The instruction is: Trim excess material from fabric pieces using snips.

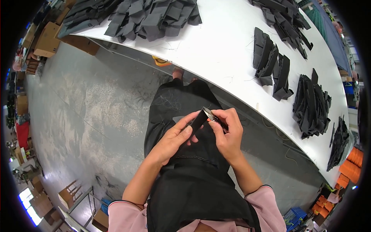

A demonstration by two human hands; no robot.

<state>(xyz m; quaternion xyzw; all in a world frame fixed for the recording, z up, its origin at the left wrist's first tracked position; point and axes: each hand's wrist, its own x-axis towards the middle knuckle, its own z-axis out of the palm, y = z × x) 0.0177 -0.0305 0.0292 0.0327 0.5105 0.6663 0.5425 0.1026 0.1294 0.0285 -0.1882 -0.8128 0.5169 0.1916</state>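
Observation:
My left hand point(172, 140) is closed around a narrow black fabric strip point(197, 121), its thumb lying along the strip. In my right hand point(231, 133) is a pair of thread snips point(209, 114) with metal blades and dark handles. The blades meet the upper end of the strip; whether they are parted is too small to tell. Both hands are held close together above my lap, over a black apron point(185, 193). Loose thread ends point(169, 103) cling to the dark cloth over my knees.
Ahead and to the right runs a white table point(220, 50) with its edge past my knees. Black fabric pieces point(154, 19) lie heaped at its far left, and several bundles of black strips point(312, 106) sit along the right. Cardboard boxes point(47, 39) stand at the left.

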